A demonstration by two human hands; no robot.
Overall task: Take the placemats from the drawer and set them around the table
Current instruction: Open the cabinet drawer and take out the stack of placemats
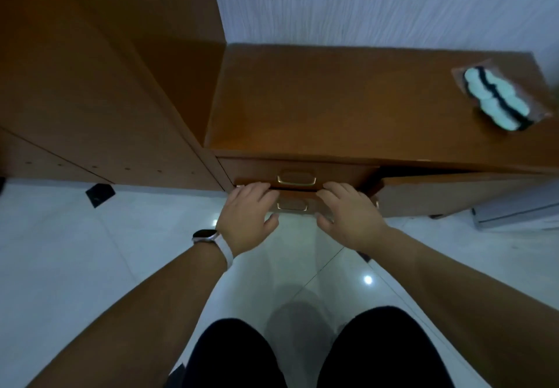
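Note:
A brown wooden sideboard (pixel 348 100) stands against the wall. Its upper drawer (pixel 338 172) has a brass handle and looks closed. The lower drawer (pixel 298 198) sits just below it, pulled out a little, with a dark gap above its front. My left hand (pixel 246 218) and my right hand (pixel 351 215) rest on either side of its handle, with fingers hooked over the top edge of the front. The inside of the drawer is hidden, and no placemats are visible.
A clear packet of round white pads (pixel 496 100) lies on the sideboard's right end. A tall wooden cabinet (pixel 90 85) stands at the left. A cabinet door (pixel 453 194) hangs ajar to the right of the drawers. A small black object (pixel 99 195) lies on the white tiled floor.

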